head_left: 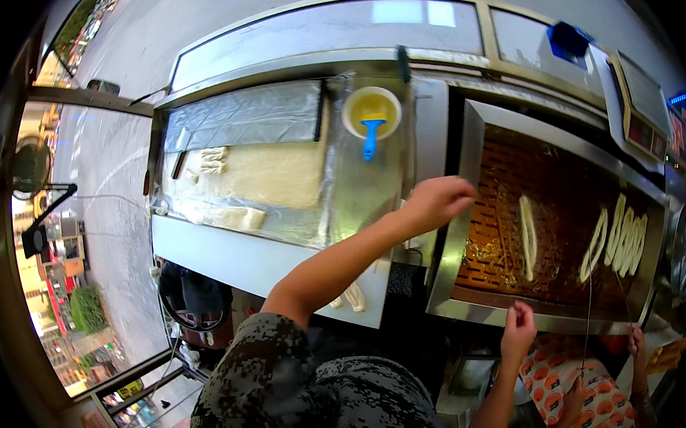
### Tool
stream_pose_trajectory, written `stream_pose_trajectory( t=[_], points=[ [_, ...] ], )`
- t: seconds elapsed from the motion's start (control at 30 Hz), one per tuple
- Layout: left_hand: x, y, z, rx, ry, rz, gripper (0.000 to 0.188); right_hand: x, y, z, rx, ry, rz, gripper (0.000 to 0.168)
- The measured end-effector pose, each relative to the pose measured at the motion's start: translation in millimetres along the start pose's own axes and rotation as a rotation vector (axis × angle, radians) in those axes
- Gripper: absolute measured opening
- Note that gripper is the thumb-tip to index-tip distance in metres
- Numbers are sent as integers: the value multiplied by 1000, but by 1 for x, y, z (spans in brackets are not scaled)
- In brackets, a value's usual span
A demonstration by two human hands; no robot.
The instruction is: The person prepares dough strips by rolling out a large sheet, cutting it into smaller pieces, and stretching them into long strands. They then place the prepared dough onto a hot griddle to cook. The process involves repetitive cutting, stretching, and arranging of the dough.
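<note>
My left hand (444, 202) reaches across to the left rim of the metal fryer (469, 157), its fingers curled and slightly blurred. By the fryer's front rim is my right hand (520, 328), fingers also curled. I see nothing held in either hand. One long dough strip (528, 239) lies in the brown oil over a slotted plate (488, 224). Farther right, another dough strip (595, 246) and a cluster of several dough strips (626, 237) lie in the oil. A co-worker's hands (573, 397) hold long thin sticks (589, 315) that reach into the fryer.
To the left, a sheet of dough (274, 173) lies partly under plastic film (248, 118), near cut dough pieces (213, 159) and a dark-handled tool (178, 164). A bowl of yellow liquid (355, 104) holds a blue brush (371, 138). Dough strips (354, 297) lie on a white board (245, 252).
</note>
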State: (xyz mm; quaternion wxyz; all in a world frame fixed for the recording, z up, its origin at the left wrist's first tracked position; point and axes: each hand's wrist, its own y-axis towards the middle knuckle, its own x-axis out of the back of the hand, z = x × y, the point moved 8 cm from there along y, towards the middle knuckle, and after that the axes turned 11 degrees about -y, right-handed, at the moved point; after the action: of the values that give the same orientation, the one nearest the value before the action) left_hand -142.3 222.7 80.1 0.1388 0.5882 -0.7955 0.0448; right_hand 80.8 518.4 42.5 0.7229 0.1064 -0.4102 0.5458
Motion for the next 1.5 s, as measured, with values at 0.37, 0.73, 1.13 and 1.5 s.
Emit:
stream_pose_trajectory(
  t=[0.37,0.73,1.13,1.5],
  points=[
    [558,-316,198,634,734,-1057,52,-130,-136,103,22,12,266,19],
    [600,-289,227,495,351,-789,27,-213,-176,206,259,-120,400,23],
    [349,-227,-4,455,-589,-28,31,-297,-134,343,163,725,587,33],
    [171,-253,9,479,-728,-39,17,-238,-117,205,-82,740,396,21]
  ],
)
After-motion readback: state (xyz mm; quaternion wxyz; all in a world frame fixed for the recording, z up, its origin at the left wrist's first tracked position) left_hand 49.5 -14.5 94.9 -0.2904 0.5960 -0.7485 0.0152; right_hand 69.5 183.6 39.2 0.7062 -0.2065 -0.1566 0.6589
